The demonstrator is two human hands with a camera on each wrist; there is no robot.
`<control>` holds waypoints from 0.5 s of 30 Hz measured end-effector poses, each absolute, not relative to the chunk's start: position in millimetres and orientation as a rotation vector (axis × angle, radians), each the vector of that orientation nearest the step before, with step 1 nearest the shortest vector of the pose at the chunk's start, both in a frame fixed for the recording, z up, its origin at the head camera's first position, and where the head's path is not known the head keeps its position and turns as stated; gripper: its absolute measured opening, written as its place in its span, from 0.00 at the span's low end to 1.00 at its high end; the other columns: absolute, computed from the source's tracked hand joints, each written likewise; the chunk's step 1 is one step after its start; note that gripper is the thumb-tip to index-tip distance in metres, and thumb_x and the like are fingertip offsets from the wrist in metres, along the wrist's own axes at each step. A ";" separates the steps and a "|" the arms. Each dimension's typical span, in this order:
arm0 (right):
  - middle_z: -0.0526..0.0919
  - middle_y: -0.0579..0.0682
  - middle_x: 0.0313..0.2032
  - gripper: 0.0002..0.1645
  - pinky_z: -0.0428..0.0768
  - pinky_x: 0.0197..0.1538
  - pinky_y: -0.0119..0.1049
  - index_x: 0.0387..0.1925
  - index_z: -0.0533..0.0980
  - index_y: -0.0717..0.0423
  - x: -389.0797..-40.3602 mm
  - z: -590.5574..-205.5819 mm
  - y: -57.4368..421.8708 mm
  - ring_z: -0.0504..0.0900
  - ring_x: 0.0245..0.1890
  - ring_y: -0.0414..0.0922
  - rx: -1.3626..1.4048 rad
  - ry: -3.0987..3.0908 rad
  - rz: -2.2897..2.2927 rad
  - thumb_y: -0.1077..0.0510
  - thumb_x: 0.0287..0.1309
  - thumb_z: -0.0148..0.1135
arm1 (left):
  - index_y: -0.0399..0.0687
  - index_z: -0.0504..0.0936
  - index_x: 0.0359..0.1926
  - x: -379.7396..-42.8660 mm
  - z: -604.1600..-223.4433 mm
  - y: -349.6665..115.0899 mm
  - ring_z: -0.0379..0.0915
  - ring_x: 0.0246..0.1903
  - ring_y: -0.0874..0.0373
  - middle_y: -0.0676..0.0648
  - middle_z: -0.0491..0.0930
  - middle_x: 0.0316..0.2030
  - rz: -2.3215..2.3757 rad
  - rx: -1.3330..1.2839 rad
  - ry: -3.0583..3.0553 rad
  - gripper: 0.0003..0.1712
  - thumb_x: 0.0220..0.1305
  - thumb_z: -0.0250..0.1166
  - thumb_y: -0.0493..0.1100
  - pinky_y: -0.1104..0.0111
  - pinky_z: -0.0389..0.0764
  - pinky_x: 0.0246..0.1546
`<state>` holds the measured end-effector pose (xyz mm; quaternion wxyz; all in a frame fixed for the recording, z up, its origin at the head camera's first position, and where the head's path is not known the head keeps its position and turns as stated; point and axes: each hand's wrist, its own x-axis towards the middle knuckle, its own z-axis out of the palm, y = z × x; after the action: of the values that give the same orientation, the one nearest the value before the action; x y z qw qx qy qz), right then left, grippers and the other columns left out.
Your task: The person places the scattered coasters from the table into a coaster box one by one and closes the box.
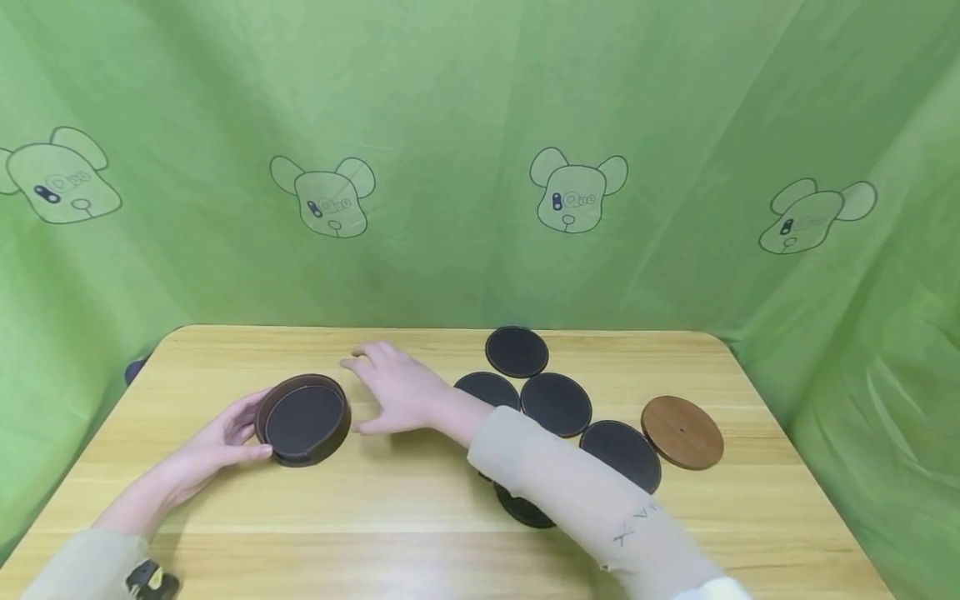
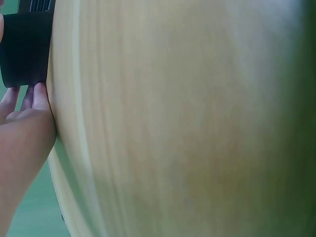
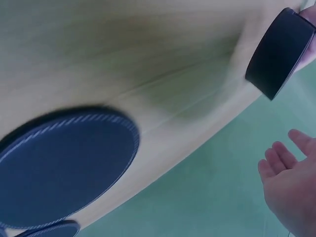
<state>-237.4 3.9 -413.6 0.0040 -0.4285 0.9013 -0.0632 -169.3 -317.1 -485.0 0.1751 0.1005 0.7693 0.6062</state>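
Note:
My left hand (image 1: 213, 448) grips the left side of a dark round coaster holder (image 1: 339, 432), thumb at its front and fingers behind. Inside it lies a black round coaster (image 1: 303, 421); whether more lie beneath is hidden. The holder's outer wall (image 2: 25, 49) shows in the left wrist view, tipped up in the fingers. Just right of the holder, my right hand (image 1: 405, 392) hovers over the table with spread fingers and holds nothing. The right wrist view also shows this hand (image 3: 294, 185) empty, apart from the holder.
Several black stitched coasters (image 1: 557, 404) lie on the wooden table (image 1: 360, 517), some partly hidden under my right forearm. A brown round coaster (image 1: 682, 432) lies to their right. Green cloth (image 1: 465, 275) hangs behind the table and at its sides.

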 end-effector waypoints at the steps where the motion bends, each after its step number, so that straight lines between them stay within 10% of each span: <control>1: 0.65 0.56 0.77 0.59 0.72 0.78 0.47 0.80 0.62 0.53 -238.1 -412.6 7.9 0.66 0.77 0.52 -1.346 2.825 -0.199 0.31 0.56 0.73 | 0.33 0.44 0.83 -169.2 -485.0 -317.0 0.63 0.58 0.90 0.22 0.49 0.79 1.721 0.288 2.181 0.54 0.67 0.69 0.32 0.90 0.68 0.58; 15: 0.65 0.57 0.77 0.57 0.72 0.79 0.48 0.80 0.62 0.53 -236.1 -413.2 62.8 0.66 0.77 0.53 -1.347 2.785 -0.254 0.36 0.57 0.75 | 0.33 0.44 0.83 -168.8 -484.8 -316.5 0.65 0.58 0.89 0.22 0.49 0.79 1.725 0.283 2.169 0.54 0.68 0.69 0.32 0.89 0.69 0.58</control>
<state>-236.1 62.8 -413.2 0.0186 -0.4338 0.8971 -0.0817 -168.8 -316.5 -484.8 0.1771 0.1001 0.7663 0.6094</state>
